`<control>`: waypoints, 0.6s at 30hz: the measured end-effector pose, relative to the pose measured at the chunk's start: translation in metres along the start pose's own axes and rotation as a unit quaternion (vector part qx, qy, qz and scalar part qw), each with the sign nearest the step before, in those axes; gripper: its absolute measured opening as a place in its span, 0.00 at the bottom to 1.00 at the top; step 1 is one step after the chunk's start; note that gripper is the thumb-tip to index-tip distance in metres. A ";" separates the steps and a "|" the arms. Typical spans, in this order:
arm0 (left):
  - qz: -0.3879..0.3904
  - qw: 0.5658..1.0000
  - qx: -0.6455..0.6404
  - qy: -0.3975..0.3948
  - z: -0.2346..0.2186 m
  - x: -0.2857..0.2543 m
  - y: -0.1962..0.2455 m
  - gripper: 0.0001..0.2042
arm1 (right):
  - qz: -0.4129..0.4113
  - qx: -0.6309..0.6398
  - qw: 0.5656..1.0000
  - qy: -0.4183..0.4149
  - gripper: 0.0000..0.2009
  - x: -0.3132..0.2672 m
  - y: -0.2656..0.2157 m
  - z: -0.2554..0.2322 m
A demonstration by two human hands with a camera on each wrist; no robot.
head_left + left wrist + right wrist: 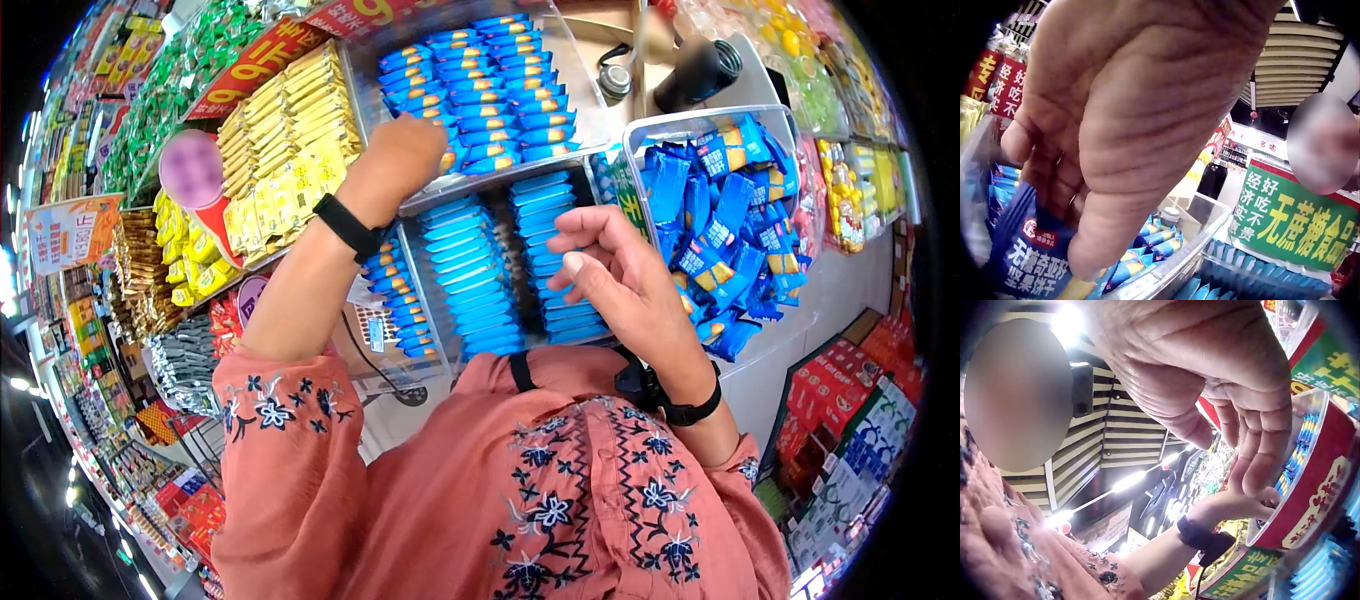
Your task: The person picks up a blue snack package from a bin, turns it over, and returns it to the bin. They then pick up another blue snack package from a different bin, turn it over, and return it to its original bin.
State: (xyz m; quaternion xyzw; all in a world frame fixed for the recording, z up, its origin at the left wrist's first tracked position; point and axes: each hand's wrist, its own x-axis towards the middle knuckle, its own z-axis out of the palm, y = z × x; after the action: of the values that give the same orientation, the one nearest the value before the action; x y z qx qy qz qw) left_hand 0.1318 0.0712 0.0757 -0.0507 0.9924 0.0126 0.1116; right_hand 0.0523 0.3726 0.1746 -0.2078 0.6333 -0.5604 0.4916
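In the head view my left hand (405, 155) is at the near left corner of a clear bin (590, 75) with rows of blue biscuit packets (470, 85). The left wrist view shows it pinching one dark blue biscuit packet (1032, 250) between thumb and fingers; part of the packet is hidden behind the thumb. My right hand (625, 275) hovers over stacked light blue packets (465, 270), its fingers loosely bent and holding nothing. From the right wrist view, the right hand (1210, 381) has a gap between thumb and fingers.
Right of the stacks stands a clear tub (640, 150) heaped with loose blue packets. Yellow packets (290, 150) fill the display to the left. A black bottle (700, 75) and a small round-lidded container (614, 78) stand behind. Green signs (1297, 219) front the bins.
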 end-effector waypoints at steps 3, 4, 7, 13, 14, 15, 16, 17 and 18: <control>0.000 1.000 0.014 -0.012 0.011 0.007 0.002 0.08 | 0.006 0.013 1.000 -0.005 0.17 -0.001 -0.002 0.001; -0.003 1.000 0.018 -0.015 0.012 0.008 0.002 0.08 | 0.006 0.015 1.000 -0.006 0.17 -0.001 -0.003 0.001; 0.023 1.000 -0.016 0.007 0.017 0.007 0.002 0.06 | 0.003 0.018 1.000 -0.008 0.16 -0.001 -0.003 0.000; 0.021 0.999 -0.026 -0.018 0.018 0.010 0.007 0.05 | 0.004 0.022 1.000 -0.022 0.15 -0.001 -0.002 -0.001; 0.028 0.999 -0.018 -0.015 0.023 0.012 0.006 0.06 | 0.005 0.025 0.999 -0.023 0.15 -0.001 -0.002 -0.001; 0.034 0.999 -0.010 -0.012 0.028 0.013 0.005 0.06 | 0.006 0.028 0.999 -0.024 0.15 -0.002 -0.002 -0.001; 0.040 0.999 -0.002 -0.009 0.033 0.014 0.003 0.07 | 0.006 0.028 0.999 -0.026 0.15 -0.002 -0.002 -0.001; 0.043 0.999 -0.001 -0.012 0.038 0.015 0.000 0.06 | 0.007 0.027 0.999 -0.027 0.15 -0.002 -0.002 -0.001; 0.046 0.999 0.000 -0.016 0.038 0.015 0.000 0.06 | 0.007 0.027 0.999 -0.029 0.15 -0.002 -0.002 -0.002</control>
State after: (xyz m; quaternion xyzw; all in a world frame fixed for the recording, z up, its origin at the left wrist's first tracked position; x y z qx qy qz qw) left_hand 0.1260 0.0709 0.0356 -0.0048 0.9918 0.0180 0.1268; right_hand 0.0512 0.3748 0.1770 -0.2062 0.6049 -0.5673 0.5193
